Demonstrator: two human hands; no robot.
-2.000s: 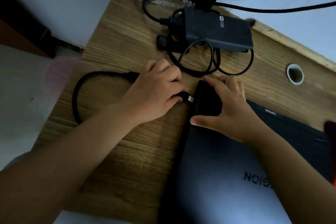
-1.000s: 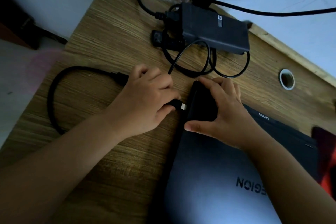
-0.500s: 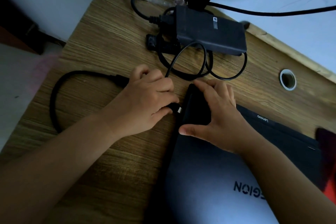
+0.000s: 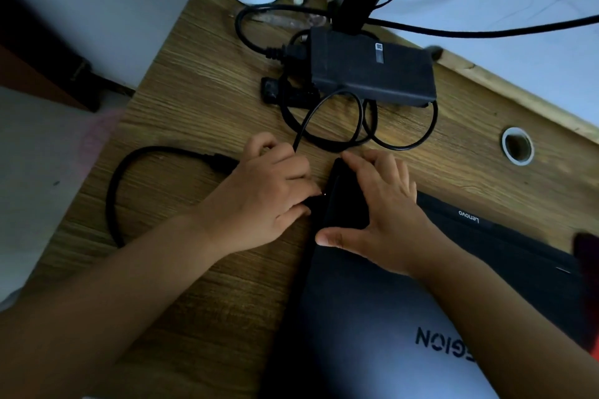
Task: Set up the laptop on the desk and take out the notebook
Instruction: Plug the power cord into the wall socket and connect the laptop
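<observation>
My left hand [image 4: 262, 194] is curled tight, fingers and thumb pinching a small black charger plug [image 4: 312, 202] pressed up against the laptop's back corner; a tiny point of orange light shows right where plug meets casing. My right hand [image 4: 385, 214] lies mostly flat on that same corner of the laptop [image 4: 372, 317], fingers spread along the edge and thumb stretched out toward the left hand, bracing the machine without gripping anything.

The laptop is one closed slab with a smooth matte dark-grey lid, lying under and behind my right hand, with pale lettering printed on the lid and on the rear strip. It sits on a desk [image 4: 201, 97] of brown wood-grain laminate with fine streaks.

Beyond both hands sits one rectangular black power brick [image 4: 369, 71], matte with rounded edges. A thin glossy black cord [image 4: 337, 126] makes loops between it and my fingertips. A second, thicker rubbery cable [image 4: 129, 168] bends in an arc out past my left wrist. Farther out from the right hand there is one round hole with a white ring [image 4: 517, 146] in the desktop. I see no notebook in view.
</observation>
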